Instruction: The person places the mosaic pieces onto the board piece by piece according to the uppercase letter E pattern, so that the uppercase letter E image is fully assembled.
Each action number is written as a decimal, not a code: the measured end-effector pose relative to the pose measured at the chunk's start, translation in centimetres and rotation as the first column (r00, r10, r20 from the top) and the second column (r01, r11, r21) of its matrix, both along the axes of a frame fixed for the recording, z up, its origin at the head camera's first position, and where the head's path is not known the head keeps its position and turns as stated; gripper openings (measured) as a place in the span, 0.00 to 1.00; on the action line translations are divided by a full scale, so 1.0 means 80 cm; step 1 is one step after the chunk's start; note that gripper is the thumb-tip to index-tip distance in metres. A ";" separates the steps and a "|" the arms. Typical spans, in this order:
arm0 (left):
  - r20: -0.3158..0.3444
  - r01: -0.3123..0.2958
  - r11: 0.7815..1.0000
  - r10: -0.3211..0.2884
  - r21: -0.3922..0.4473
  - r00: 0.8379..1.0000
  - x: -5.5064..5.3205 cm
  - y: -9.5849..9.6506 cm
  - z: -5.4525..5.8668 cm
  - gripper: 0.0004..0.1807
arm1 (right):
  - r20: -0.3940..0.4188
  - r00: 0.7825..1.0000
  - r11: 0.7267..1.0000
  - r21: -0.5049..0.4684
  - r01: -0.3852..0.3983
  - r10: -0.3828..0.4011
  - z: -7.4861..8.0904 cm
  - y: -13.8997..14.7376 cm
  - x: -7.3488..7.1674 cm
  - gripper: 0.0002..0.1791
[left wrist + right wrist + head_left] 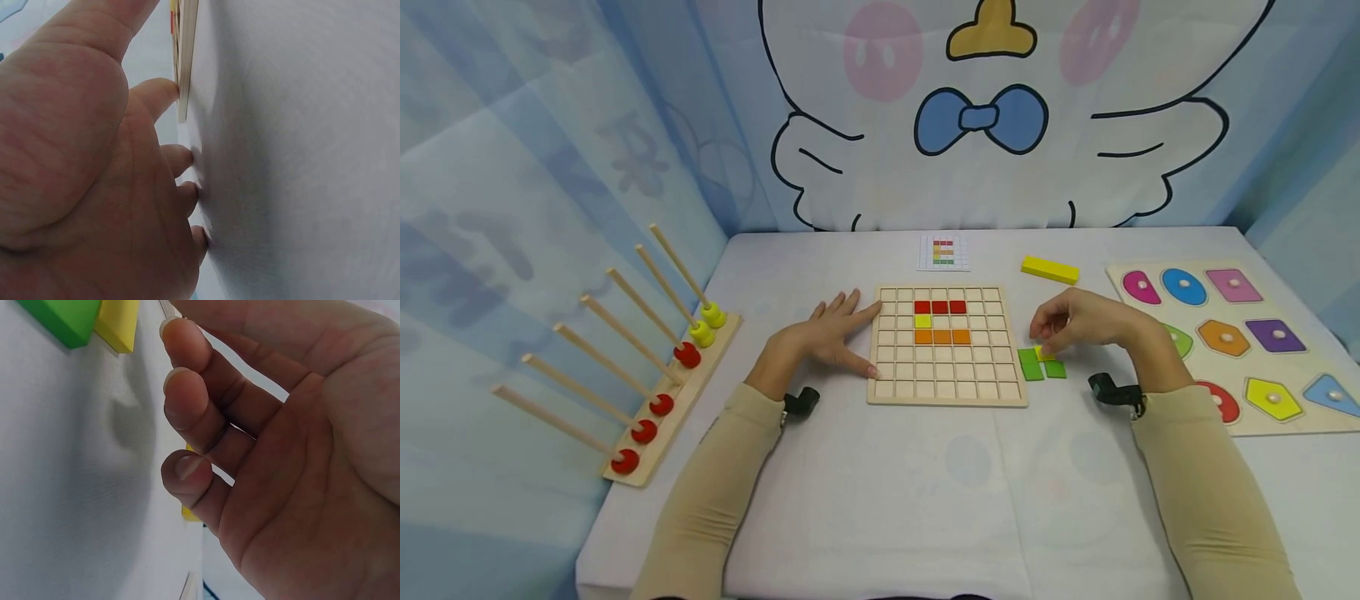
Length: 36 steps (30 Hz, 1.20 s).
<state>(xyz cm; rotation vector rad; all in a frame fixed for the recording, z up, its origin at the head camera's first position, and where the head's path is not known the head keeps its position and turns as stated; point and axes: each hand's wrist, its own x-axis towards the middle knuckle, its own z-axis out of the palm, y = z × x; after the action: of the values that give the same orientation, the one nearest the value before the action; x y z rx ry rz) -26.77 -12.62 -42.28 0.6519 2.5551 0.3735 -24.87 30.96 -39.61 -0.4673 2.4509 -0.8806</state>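
My left hand (pixel 835 333) lies with spread fingers at the left edge of a wooden grid board (pixel 947 392); its thumb and index finger touch the edge. In the left wrist view, the other fingertips rest on the cloth. Red, yellow and orange square tiles (pixel 942 337) sit in rows on the board. Off the board's right side, my right hand (pixel 1086 321) has bent fingers, with thumb and index fingertips right at a yellow tile (pixel 1044 354). I cannot tell whether they pinch it. Green tiles (pixel 1031 365) lie beside it, also seen as a green block (pixel 65 319) in the right wrist view.
A pattern card (pixel 943 252) lies behind the board, and a yellow bar (pixel 1050 269) at back right. A shape puzzle board (pixel 1206 296) with knobbed pieces stands right, partly behind the right forearm. A wooden peg rack (pixel 662 421) with red and yellow beads stands left.
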 end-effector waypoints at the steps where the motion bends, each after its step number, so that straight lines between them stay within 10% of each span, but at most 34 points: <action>1: -0.001 0.000 1.000 0.000 -0.001 1.000 0.000 0.000 0.000 0.70 | 0.002 1.000 1.000 0.001 -0.001 0.001 0.000 0.000 0.000 0.11; 36: -0.003 0.011 1.000 -0.011 -0.008 1.000 0.000 0.001 0.000 0.69 | 0.028 1.000 0.997 0.077 0.001 -0.003 -0.010 -0.004 -0.001 0.11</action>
<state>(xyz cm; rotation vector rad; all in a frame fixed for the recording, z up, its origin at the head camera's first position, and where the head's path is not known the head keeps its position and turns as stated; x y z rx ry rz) -26.74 -12.57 -42.25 0.6638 2.5531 0.3583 -24.96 30.62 -40.38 -0.4219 2.4506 -0.7848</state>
